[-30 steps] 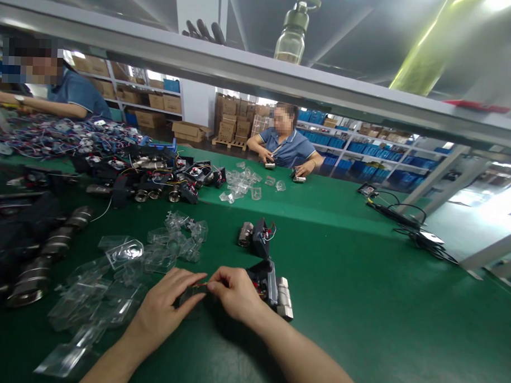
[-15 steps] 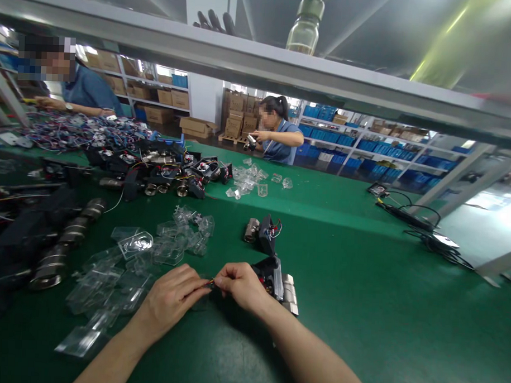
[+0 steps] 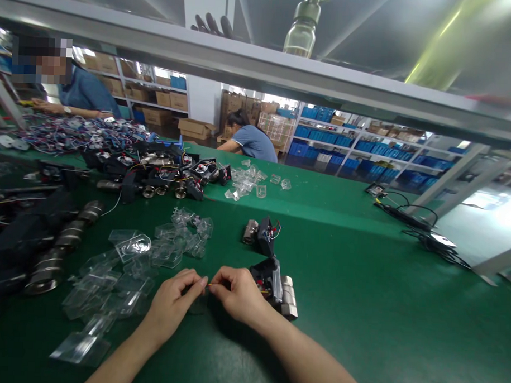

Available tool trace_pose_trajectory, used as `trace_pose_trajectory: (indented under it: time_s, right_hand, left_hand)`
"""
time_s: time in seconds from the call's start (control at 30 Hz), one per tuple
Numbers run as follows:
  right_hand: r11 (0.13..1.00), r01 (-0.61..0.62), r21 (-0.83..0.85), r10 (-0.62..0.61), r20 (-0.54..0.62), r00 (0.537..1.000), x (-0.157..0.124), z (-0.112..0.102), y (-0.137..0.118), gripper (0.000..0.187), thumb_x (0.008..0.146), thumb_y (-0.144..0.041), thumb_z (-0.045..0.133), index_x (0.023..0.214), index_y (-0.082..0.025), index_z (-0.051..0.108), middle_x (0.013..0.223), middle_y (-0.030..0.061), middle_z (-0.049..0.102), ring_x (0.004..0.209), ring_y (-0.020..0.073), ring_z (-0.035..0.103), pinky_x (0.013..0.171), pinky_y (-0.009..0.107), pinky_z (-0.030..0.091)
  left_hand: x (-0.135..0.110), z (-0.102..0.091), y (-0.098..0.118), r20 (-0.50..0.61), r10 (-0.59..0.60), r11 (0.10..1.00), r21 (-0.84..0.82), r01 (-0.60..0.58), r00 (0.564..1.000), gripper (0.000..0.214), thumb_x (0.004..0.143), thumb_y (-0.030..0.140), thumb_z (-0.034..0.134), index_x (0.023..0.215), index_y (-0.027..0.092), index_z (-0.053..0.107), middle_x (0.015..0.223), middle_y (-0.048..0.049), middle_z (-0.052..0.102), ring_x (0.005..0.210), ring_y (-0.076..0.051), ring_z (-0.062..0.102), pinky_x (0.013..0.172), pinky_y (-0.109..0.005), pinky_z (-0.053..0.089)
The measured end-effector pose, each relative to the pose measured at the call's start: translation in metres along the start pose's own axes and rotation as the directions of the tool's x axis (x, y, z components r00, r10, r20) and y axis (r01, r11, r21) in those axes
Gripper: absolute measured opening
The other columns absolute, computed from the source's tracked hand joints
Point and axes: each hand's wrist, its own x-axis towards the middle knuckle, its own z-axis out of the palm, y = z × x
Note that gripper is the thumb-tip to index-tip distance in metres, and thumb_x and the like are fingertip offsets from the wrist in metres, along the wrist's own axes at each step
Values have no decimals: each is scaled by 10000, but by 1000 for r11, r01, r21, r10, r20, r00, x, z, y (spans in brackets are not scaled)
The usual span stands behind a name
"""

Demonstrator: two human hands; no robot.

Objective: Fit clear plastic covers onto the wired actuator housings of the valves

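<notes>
My left hand (image 3: pixel 177 300) and my right hand (image 3: pixel 237 294) meet fingertip to fingertip low over the green table. Each is closed in a pinch. A bit of thin orange-yellow wire (image 3: pixel 210 285) shows at my right fingertips. What my left fingers pinch is mostly hidden, but it lies in line with that wire. Just right of my right hand lies a black housing (image 3: pixel 266 270) with a metal valve body (image 3: pixel 289 297), partly covered by the hand. Behind it a second such unit (image 3: pixel 265 236) rests with red and white wires showing.
Clear plastic covers (image 3: pixel 127 276) lie piled to the left. Black units with metal valves (image 3: pixel 65 235) crowd the far left, near a wire heap (image 3: pixel 90 132). Black cables (image 3: pixel 425 234) lie at right. A shelf beam (image 3: pixel 260 57) crosses overhead. Two co-workers (image 3: pixel 255 141) are across the table.
My left fingers have curled in tighter, and the two hands remain close together. Across the table, the middle co-worker has bent down and leftward; the metal part in their hands no longer shows.
</notes>
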Motion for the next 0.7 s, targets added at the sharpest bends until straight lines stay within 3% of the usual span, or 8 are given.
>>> trace_pose_trajectory:
  time_s: [0.07,0.13,0.2,0.27,0.37,0.5,0.6,0.7]
  right_hand:
    - [999,-41,6,41,9,999,0,-1,-1,70,750,-163,601,688,-164,634,560,-62,488,552,77,420,522,194,284]
    - [995,-89,51,88,29,996,2,-1,1,67,739,-150,597,679,-160,626,559,-65,474,546,74,397,513,192,276]
    - [984,-136,118,129,64,990,4,-1,5,71,733,-145,591,669,-154,621,556,-65,481,535,71,387,506,190,277]
    - [966,-174,190,156,105,982,6,-1,8,82,734,-152,589,656,-149,615,540,-63,496,509,67,380,494,192,276]
    - [944,-198,266,164,142,976,6,-2,9,115,737,-158,596,623,-147,597,489,-72,486,460,58,356,485,193,273]
    - [946,-173,273,131,166,977,5,-5,5,138,763,-162,587,625,-149,594,490,-75,499,436,47,341,481,186,274]
    - [979,-115,169,84,185,979,5,-9,3,166,802,-181,549,656,-155,622,522,-63,531,451,51,366,482,184,280]
    - [996,-88,13,84,181,980,5,-12,3,254,839,-198,497,626,-160,630,522,-46,542,488,63,424,496,186,291]
  left_hand:
    - [-1,-1,-3,-51,110,993,53,-107,993,257,889,392,496,788,203,638,735,5,598,709,-145,572,660,-244,454]
    - [-2,-2,-7,-97,294,953,102,-284,951,195,881,326,541,1000,211,642,867,-21,639,804,-152,589,728,-253,469]
    - [-2,-2,-11,-103,461,883,148,-444,881,198,887,253,545,1054,204,638,880,-32,651,809,-143,593,742,-247,475]
    - [-1,-2,-14,-89,543,833,182,-522,835,175,895,207,533,1019,186,655,817,-28,655,762,-130,591,718,-236,480]
    - [0,-2,-14,-84,556,824,187,-535,827,171,896,208,539,1012,168,658,782,-25,661,729,-123,591,705,-235,491]
    - [1,-3,-12,-79,483,873,124,-472,872,188,909,262,517,900,182,686,734,-18,655,692,-123,597,653,-226,490]
    - [1,-5,-9,-41,381,923,75,-378,924,205,903,290,521,834,202,693,717,-7,645,689,-123,603,631,-213,485]
    - [0,-5,-7,-54,333,942,61,-330,941,192,887,309,540,826,211,694,729,-5,646,694,-128,604,643,-219,488]
